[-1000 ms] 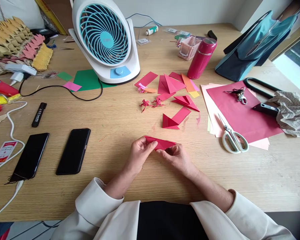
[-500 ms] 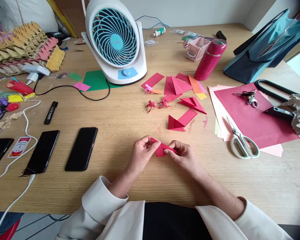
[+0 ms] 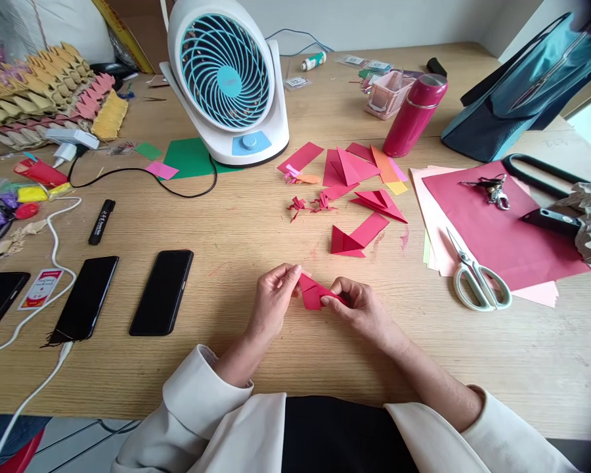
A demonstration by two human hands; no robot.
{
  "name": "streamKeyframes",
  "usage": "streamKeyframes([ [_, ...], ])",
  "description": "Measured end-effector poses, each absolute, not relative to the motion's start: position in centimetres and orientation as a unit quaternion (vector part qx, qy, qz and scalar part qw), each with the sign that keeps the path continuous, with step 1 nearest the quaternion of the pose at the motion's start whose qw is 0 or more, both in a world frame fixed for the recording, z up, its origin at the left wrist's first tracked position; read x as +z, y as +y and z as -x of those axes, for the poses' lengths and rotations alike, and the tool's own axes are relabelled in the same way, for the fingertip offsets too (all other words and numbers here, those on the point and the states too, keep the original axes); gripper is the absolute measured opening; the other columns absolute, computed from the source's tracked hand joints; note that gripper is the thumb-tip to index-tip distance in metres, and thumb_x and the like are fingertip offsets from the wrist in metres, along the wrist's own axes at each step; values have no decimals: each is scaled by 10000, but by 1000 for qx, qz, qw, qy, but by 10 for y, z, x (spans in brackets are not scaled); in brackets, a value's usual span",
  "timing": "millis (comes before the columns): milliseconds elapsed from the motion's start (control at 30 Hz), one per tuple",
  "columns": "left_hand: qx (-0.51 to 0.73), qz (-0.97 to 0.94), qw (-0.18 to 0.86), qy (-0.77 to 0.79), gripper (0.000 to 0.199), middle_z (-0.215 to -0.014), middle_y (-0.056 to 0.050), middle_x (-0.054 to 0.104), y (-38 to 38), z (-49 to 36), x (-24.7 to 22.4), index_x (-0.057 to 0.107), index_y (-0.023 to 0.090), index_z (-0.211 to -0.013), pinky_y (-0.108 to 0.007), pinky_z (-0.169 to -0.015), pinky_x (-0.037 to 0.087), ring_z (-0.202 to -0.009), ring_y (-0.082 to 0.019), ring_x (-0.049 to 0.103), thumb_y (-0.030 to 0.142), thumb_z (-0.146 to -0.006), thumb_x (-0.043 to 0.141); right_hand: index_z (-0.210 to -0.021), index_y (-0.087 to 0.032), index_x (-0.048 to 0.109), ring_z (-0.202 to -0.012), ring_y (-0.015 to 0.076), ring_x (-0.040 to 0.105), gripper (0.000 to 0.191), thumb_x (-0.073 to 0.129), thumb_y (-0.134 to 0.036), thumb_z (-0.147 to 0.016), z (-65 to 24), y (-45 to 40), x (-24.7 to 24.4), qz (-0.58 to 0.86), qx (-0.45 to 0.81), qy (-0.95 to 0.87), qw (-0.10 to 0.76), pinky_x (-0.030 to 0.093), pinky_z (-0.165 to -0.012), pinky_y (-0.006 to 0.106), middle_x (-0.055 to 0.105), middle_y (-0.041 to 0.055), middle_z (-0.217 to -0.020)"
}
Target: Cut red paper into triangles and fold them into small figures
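Between my two hands is a small piece of folded red paper (image 3: 312, 293), with creased flaps and a square part hanging down. My right hand (image 3: 364, 312) pinches its right end between thumb and fingers. At its upper left corner, the thumb and fingertips of my left hand (image 3: 272, 299) are closed together on the edge. Just beyond my hands lies a partly folded red paper piece (image 3: 359, 238). Another folded red piece (image 3: 381, 205) is behind it, near two small red figures (image 3: 311, 205) of twisted paper.
White-handled scissors (image 3: 480, 279) lie to the right on stacked red and pink sheets (image 3: 517, 249). A red flask (image 3: 416, 115) and a white fan (image 3: 231, 79) stand at the back. Several phones, including a black one (image 3: 161, 292), and a marker (image 3: 101, 222) lie left.
My left thumb has slid back left to the paper's corner, uncovering more of the folded flap. My right hand keeps its pinch almost unmoved.
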State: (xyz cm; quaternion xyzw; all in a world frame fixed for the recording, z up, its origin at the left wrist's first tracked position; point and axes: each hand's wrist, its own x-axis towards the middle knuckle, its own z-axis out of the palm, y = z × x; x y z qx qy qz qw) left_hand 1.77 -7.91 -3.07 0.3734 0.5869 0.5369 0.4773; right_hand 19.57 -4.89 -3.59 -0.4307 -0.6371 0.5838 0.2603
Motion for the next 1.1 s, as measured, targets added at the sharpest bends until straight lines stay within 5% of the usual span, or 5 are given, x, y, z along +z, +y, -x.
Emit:
streamKeyframes([
  [233,485,-394,543,561,362,-679,2,600,-81,-25,-29,629,157,-717,-218,-590,453,-632,-116,543,501,-802,700,-705,-189,513,-551,95,351,424,693,-563,-796,-195,-47,-39,432,633,-555,325,286,-508,239,454,-43,-597],
  [533,445,-435,543,564,334,-621,26,538,-81,-23,-32,569,168,-668,-221,-573,403,-575,-100,479,440,-825,683,-728,-177,572,-589,107,389,427,668,-585,-811,-195,-47,-37,417,622,-595,293,314,-550,247,487,-32,-636],
  [1100,469,-511,397,601,363,-567,40,407,-84,-32,-23,472,190,-605,-238,-552,300,-548,-106,374,366,-910,560,-616,-203,401,-560,96,322,440,636,-481,-865,-193,-55,-29,370,580,-692,219,271,-516,250,371,-51,-595],
])
